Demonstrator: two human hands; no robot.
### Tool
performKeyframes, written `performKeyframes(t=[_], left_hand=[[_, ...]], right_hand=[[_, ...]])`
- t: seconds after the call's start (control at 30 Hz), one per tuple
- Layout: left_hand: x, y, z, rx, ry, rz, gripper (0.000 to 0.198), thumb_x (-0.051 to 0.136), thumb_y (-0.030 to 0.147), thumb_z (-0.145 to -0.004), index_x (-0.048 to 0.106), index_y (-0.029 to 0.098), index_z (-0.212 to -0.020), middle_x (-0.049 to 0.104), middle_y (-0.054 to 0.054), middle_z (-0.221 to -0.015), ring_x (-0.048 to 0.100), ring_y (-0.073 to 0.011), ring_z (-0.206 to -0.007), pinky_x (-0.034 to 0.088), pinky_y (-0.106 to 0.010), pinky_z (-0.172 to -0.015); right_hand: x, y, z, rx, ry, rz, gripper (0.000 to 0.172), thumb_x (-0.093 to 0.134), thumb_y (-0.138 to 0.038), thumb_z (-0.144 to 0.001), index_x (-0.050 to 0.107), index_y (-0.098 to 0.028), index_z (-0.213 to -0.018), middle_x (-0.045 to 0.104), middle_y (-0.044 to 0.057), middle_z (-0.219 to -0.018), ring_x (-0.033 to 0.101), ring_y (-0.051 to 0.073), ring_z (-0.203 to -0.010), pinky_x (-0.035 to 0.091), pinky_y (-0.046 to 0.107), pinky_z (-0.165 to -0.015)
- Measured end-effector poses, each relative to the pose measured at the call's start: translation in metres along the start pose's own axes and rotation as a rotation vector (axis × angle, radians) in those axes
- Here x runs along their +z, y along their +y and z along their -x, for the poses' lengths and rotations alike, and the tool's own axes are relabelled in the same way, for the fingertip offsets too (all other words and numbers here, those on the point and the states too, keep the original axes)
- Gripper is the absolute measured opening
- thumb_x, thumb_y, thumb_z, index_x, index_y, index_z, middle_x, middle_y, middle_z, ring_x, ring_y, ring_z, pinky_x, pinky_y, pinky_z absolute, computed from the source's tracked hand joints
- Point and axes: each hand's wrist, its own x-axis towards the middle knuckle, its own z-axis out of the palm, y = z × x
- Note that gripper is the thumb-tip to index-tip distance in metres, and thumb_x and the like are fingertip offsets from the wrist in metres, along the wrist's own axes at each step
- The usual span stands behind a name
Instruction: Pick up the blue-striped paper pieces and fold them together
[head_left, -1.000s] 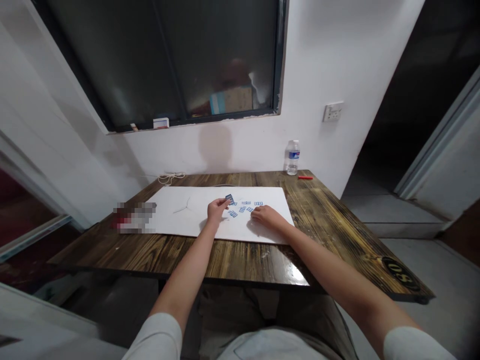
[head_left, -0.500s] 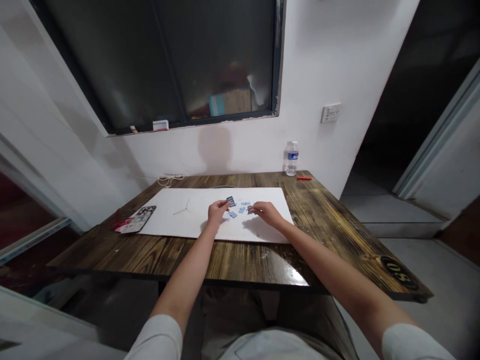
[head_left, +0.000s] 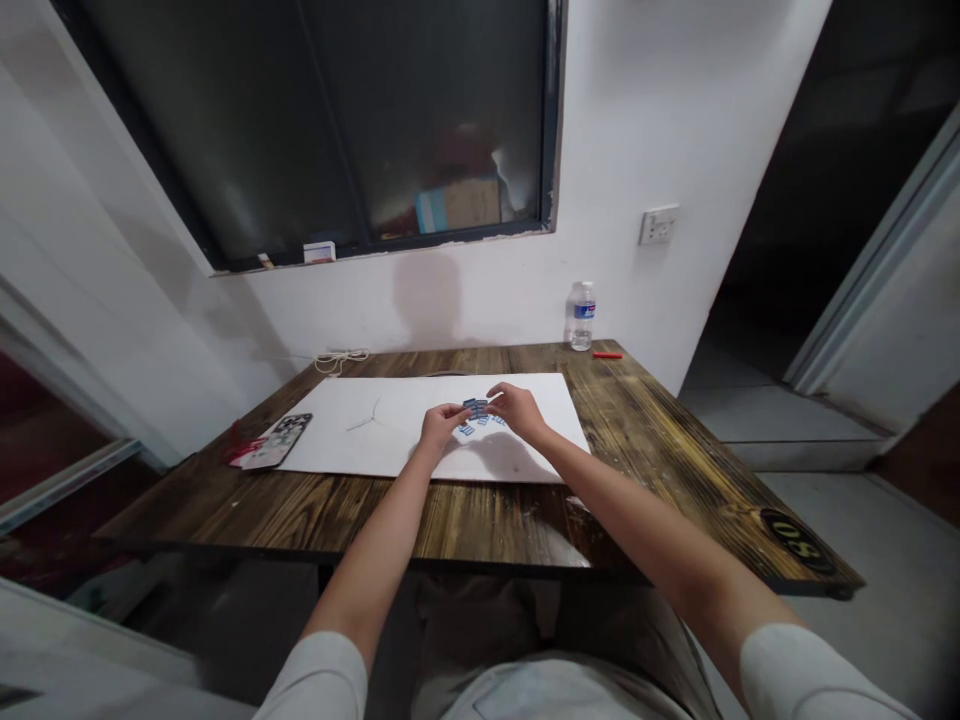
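Note:
My left hand (head_left: 441,428) is closed in a pinch on a small dark-blue slotted piece (head_left: 474,407), held above the white board (head_left: 352,440). On its right side my right hand (head_left: 519,410) has thumb and finger pinched at a second blue slotted piece (head_left: 483,409). The two pieces meet or overlap between my fingertips; whether they are joined I cannot tell. Below them on the board lie several more blue slotted pieces (head_left: 466,430), some partly hidden by my right hand.
A phone-like patterned item (head_left: 285,440) lies at the board's left end. Thin twig-like strands (head_left: 367,418) rest on the board. At the back of the wooden table (head_left: 660,460) are a white cord (head_left: 341,357), a water bottle (head_left: 583,318) and a red pen-like stick (head_left: 607,355).
My right hand has lifted a blue piece off the board and moved up and left to my left hand. My left hand has shifted slightly right, bringing both pieces together.

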Motion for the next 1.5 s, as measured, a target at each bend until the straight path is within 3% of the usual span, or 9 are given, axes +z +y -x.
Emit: performKeyframes(t=[0.23,0.43,0.63,0.73,1.0,1.23,1.5], left_hand=[[0.000,0.003,0.002,-0.024,-0.136,-0.038,0.039,0.088,0.045,-0.046,0.071,0.015,-0.064,0.066,-0.004,-0.058,0.059,-0.0158,-0.055,0.046,-0.029,-0.060],[0.001,0.005,0.005,-0.032,-0.146,-0.043,0.044,0.089,0.048,-0.044,0.072,0.015,-0.066,0.067,-0.005,-0.059,0.059,-0.0164,-0.056,0.047,-0.030,-0.060],[0.002,0.004,0.004,0.000,-0.076,-0.036,0.042,0.088,0.047,-0.046,0.072,0.015,-0.068,0.069,-0.006,-0.064,0.058,-0.0156,-0.055,0.047,-0.030,-0.059],[0.000,0.002,0.001,0.022,0.007,-0.026,0.042,0.087,0.047,-0.047,0.072,0.015,-0.069,0.069,-0.005,-0.063,0.058,-0.0149,-0.055,0.047,-0.029,-0.059],[-0.009,-0.001,-0.005,0.014,0.180,-0.026,0.044,0.086,0.048,-0.049,0.072,0.015,-0.074,0.068,-0.003,-0.063,0.059,-0.0138,-0.056,0.047,-0.027,-0.060],[-0.011,-0.002,-0.007,0.016,0.203,-0.023,0.045,0.086,0.049,-0.046,0.072,0.015,-0.073,0.068,-0.003,-0.063,0.058,-0.0139,-0.055,0.047,-0.027,-0.059],[-0.011,-0.001,-0.006,0.009,0.217,-0.036,0.045,0.086,0.050,-0.047,0.072,0.016,-0.073,0.069,-0.004,-0.065,0.060,-0.0149,-0.057,0.047,-0.027,-0.059]], right_hand=[[0.009,0.005,-0.001,-0.002,-0.043,0.018,0.018,0.073,-0.012,-0.071,0.068,-0.018,-0.087,0.074,0.002,-0.072,0.071,0.018,-0.069,0.052,0.025,-0.064],[0.014,0.005,-0.001,0.088,-0.075,-0.002,0.015,0.075,-0.019,-0.073,0.068,-0.016,-0.086,0.072,0.001,-0.067,0.066,0.014,-0.056,0.050,0.023,-0.057],[0.007,0.005,-0.008,0.088,-0.089,0.111,0.017,0.075,-0.020,-0.077,0.070,-0.016,-0.093,0.075,0.004,-0.078,0.069,0.015,-0.071,0.049,0.022,-0.066],[-0.002,0.008,-0.012,0.091,-0.085,0.318,0.017,0.070,-0.027,-0.083,0.072,-0.016,-0.097,0.075,0.008,-0.092,0.069,0.018,-0.084,0.048,0.024,-0.073],[-0.012,0.009,-0.002,0.151,-0.298,0.885,0.025,0.062,-0.033,-0.087,0.074,-0.014,-0.097,0.069,0.015,-0.109,0.060,0.027,-0.104,0.044,0.030,-0.079],[-0.001,0.010,-0.004,0.113,-0.398,1.046,0.030,0.056,-0.031,-0.090,0.072,-0.009,-0.103,0.064,0.020,-0.113,0.058,0.030,-0.106,0.044,0.032,-0.081],[0.009,0.010,-0.005,0.084,-0.429,1.096,0.032,0.044,-0.007,-0.089,0.069,-0.007,-0.108,0.063,0.022,-0.112,0.059,0.028,-0.105,0.044,0.034,-0.082]])
